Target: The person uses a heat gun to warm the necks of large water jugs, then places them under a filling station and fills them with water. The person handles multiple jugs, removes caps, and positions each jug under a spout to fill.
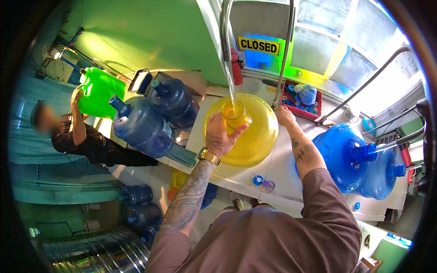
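A round yellow translucent water jug (pixel 254 140) stands upright on the white tiled counter, and water runs from a metal spout (pixel 226 37) into its mouth. My left hand (pixel 222 133) rests against the jug's neck, fingers spread around its near left side. My right hand (pixel 284 116) is right of the jug, at the foot of a metal pipe (pixel 286 58); its fingertips are partly hidden, so its grip is unclear. Right of my right forearm, water also runs into a blue jug (pixel 344 157). A blue cap (pixel 258 180) and purple-handled scissors (pixel 269 185) lie near the counter's front edge.
A red basket (pixel 319 111) holds blue caps and a tied bag. A red bottle (pixel 236 66) stands behind the yellow jug. Blue jugs (pixel 143 126) stand at left, where another person (pixel 80 136) holds a green container (pixel 100 92). Another blue jug (pixel 379 174) stands at far right.
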`<state>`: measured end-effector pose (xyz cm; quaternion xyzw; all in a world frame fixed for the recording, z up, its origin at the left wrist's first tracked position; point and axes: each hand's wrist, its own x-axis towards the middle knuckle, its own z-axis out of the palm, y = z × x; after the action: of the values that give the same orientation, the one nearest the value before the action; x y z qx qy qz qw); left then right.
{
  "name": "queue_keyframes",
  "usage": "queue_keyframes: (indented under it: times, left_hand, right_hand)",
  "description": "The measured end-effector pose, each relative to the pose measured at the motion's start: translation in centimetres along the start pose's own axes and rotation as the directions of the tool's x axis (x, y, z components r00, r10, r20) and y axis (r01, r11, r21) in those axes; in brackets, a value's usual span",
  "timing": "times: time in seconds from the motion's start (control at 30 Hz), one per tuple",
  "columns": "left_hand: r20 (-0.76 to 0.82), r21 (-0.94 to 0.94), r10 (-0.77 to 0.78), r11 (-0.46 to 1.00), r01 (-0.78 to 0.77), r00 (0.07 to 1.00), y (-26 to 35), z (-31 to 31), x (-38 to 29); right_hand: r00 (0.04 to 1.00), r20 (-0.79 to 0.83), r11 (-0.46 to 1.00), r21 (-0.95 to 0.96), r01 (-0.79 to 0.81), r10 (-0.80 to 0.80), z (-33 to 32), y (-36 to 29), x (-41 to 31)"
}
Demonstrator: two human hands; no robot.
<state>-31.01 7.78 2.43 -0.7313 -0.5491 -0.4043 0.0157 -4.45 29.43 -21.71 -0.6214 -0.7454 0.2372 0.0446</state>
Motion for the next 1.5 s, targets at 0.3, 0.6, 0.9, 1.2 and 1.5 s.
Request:
queue_keyframes:
  times: [0.3,0.6,0.9,1.2,1.5]
  left_hand:
    - [-0.058,0.018,-0.032,0.999,0.033,0.998,0.4,0.4,-0.3]
    - [-0.103,0.002,-0.062,0.998,0.063,0.993,-1.4,-1.2,-2.1]
    - [-0.17,-0.51,-0.196,0.856,0.084,0.966,1.2,-1.3,-0.6]
    - [0.286,-0.788,0.128,0.595,0.157,0.95,19.8,4.4,-3.5]
    - [0.294,-0.631,0.145,0.772,0.078,0.945,38.3,24.8,4.0]
  right_hand:
    - [0.963,-0.218,0.96,0.262,-0.102,0.161,3.3,3.6,-6.3]
    - [0.938,-0.267,0.914,0.392,-0.104,0.221,16.2,4.5,-37.7]
    - [0.6,-0.191,0.62,0.399,-0.676,0.777,16.9,13.6,-60.4]
    - [0.395,-0.779,0.818,0.565,0.103,0.488,-21.5,17.4,-49.9]
    - [0.65,-0.692,0.347,0.553,0.757,-0.314,-49.5,9.5,-36.3]
